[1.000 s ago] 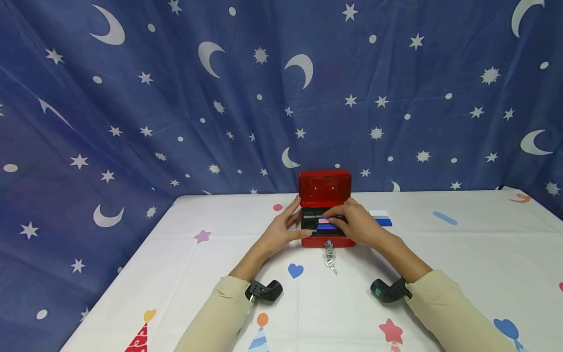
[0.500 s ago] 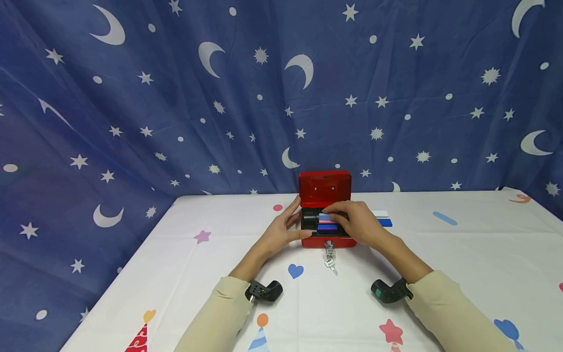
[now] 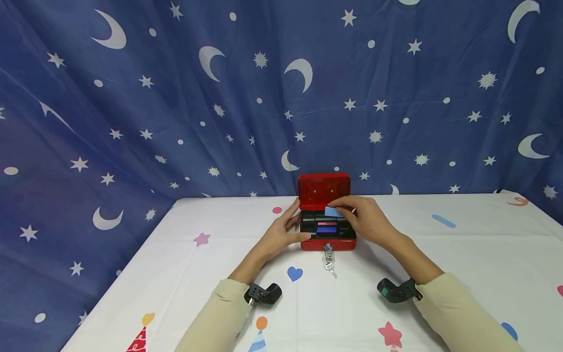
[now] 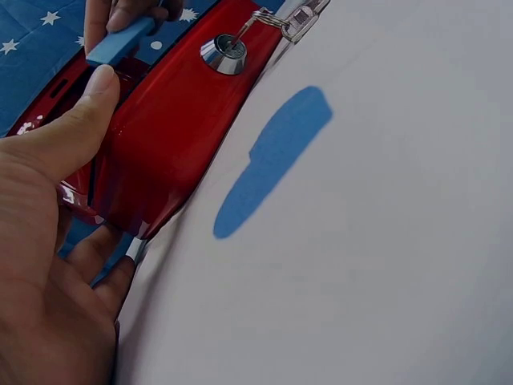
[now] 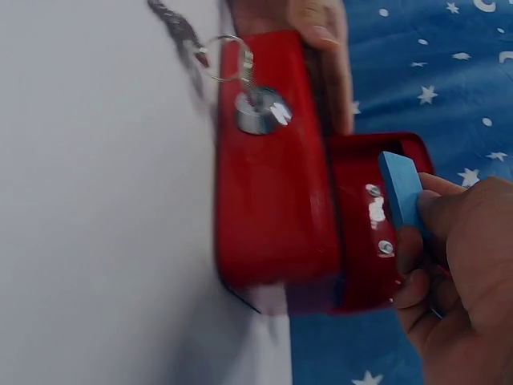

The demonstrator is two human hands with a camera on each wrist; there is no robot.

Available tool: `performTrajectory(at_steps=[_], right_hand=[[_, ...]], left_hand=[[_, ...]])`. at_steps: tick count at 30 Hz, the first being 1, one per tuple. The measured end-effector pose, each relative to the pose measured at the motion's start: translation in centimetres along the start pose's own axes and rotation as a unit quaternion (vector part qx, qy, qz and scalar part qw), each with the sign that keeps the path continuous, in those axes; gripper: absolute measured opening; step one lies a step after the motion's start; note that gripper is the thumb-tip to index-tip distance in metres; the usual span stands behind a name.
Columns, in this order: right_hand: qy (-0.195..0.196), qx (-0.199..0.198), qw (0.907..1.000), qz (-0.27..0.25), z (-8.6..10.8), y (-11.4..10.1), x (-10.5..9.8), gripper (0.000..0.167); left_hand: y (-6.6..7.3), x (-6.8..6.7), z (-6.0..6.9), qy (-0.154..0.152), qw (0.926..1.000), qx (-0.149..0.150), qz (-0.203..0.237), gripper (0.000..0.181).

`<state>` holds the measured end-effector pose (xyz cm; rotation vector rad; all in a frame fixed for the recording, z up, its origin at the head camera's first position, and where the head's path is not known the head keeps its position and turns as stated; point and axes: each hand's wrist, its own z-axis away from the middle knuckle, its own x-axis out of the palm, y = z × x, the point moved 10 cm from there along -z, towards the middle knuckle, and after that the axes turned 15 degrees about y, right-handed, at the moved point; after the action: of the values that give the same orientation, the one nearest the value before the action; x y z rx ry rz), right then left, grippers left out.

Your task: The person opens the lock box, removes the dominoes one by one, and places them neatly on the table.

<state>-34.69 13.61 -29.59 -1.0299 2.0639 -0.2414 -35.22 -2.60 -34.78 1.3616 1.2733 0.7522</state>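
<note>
A red cash box (image 3: 328, 245) stands with its lid (image 3: 324, 190) raised and a black tray (image 3: 309, 222) inside. My left hand (image 3: 281, 231) holds the box's left end, thumb on the front rim and fingers on the left side. Between the thumb and fingers of my right hand (image 3: 367, 217) is a light blue rectangular block (image 3: 332, 211), also a flat block (image 5: 403, 188) in the right wrist view. It is above the back of the tray, in front of the lid. A pinkish strip (image 3: 327, 224) and a blue-violet strip (image 3: 326, 230) lie in the tray.
Keys (image 3: 329, 266) hang on a ring from the lock (image 3: 328, 247) at the box's front. The white tablecloth (image 3: 220, 274) carries printed shapes. Behind the box hangs a blue curtain (image 3: 246, 122) with moons and stars.
My right hand has lifted the light blue block up from the tray, moving back and slightly right. The white and blue pieces right of the box are no longer visible. My left hand stays put.
</note>
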Motion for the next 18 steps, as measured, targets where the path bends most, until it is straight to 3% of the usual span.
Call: performTrajectory(at_steps=[10, 18], right_hand=[[-0.008, -0.011, 0.9996, 0.024, 0.7, 1.0, -3.1, 0.025], [-0.018, 0.012, 0.9987, 0.047, 1.5, 2.9, -5.0, 0.026]], left_hand=[[-0.2, 0.0, -0.1, -0.002, 0.9999, 0.006, 0.009, 0.09], [-0.3, 0.0, -0.2, -0.001, 0.9999, 0.01, 0.008, 0.091]])
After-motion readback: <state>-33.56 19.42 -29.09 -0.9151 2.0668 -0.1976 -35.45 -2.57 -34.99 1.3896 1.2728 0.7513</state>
